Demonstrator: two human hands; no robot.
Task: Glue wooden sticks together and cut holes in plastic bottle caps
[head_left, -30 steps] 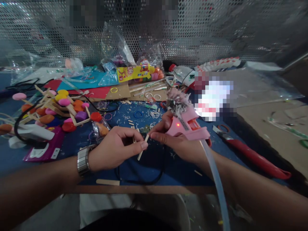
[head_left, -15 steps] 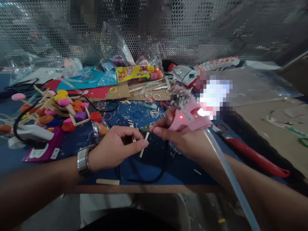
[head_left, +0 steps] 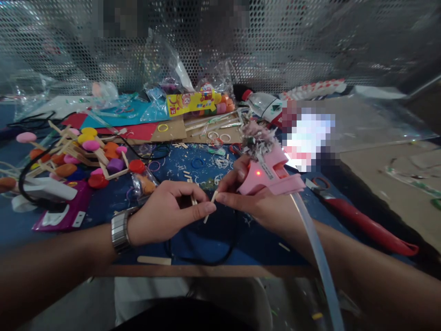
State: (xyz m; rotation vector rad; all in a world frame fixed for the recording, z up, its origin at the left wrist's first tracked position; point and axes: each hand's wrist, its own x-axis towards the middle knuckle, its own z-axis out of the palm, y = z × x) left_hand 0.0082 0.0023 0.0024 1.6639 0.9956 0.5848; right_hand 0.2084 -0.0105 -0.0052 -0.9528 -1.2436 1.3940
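Note:
My left hand [head_left: 165, 207], with a metal-banded watch on the wrist, pinches a short wooden stick [head_left: 214, 197] between thumb and finger. More thin wood pieces [head_left: 193, 195] show beside its curled fingers. My right hand [head_left: 257, 201] is wrapped around a pink hot glue gun [head_left: 263, 177] with a lit red light and grey fluff near one end. Out of the gun runs a long translucent glue stick [head_left: 319, 248] over the right forearm. The right thumb and fingertip meet the upper end of the wooden stick, so both hands touch it.
Left, a wooden-stick structure with coloured pieces [head_left: 91, 146] stands by a purple packet [head_left: 70, 211]. Red-handled pliers [head_left: 368, 223] lie right, near a bright phone-like screen [head_left: 306, 138]. A bottle [head_left: 263, 105] lies at the back. A flat stick [head_left: 154, 260] rests by the front edge.
My right hand has come left and slightly down, its fingertips now on the wooden stick. The glue gun has tilted a little and its trailing glue stick swung left. My left hand has barely moved.

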